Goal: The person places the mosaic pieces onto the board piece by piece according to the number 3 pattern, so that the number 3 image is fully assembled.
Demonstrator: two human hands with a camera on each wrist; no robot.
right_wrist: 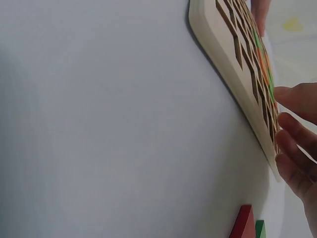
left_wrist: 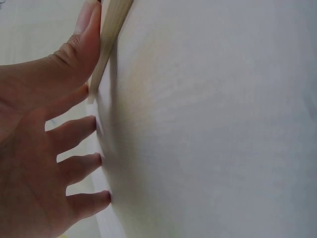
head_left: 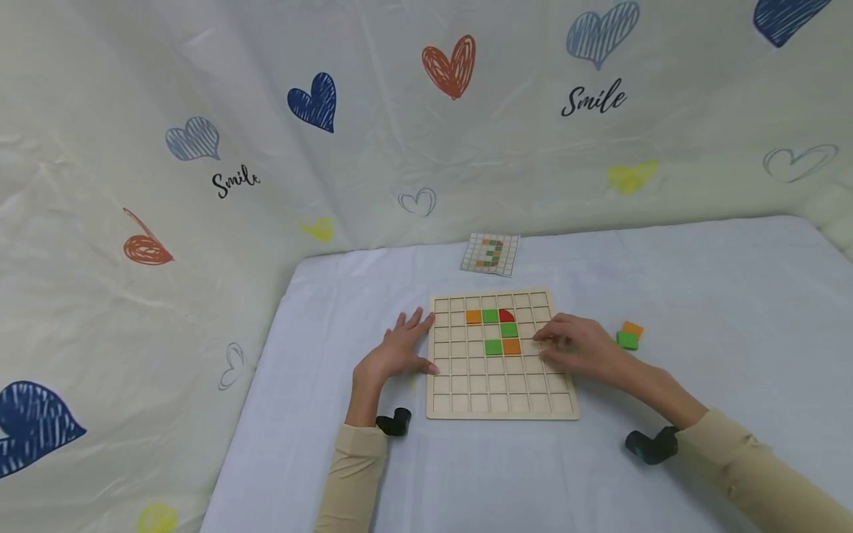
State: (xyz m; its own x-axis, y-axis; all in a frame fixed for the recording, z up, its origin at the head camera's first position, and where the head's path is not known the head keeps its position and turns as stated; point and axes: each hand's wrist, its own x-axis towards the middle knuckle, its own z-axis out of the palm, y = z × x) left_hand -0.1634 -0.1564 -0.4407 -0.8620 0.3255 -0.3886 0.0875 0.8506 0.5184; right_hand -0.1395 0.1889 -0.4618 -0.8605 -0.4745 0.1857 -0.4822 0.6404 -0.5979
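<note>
A square wooden grid board (head_left: pixel 460 403) lies on the cloth-covered table. My left hand (head_left: pixel 395 354) rests at its left edge, fingers spread and straight; the left wrist view shows the thumb (left_wrist: pixel 81 47) against the board's side. Over the right columns hovers my right hand (head_left: pixel 578 343), fingers loosely bent, with no piece showing between thumb and fingertips. In the grid sit an orange tile (head_left: pixel 473 317), a green tile (head_left: pixel 489 316) and a red quarter-round tile (head_left: pixel 506 316) in a row. Below them are a green tile (head_left: pixel 509 329), another green tile (head_left: pixel 493 347) and an orange tile (head_left: pixel 511 346).
Loose orange (head_left: pixel 633 328) and green (head_left: pixel 627 340) tiles lie right of the board, beyond my right hand. Behind the board is a printed card (head_left: pixel 489 254) with a coloured grid pattern. A heart-patterned curtain (head_left: pixel 373 148) hangs at the table's back and left.
</note>
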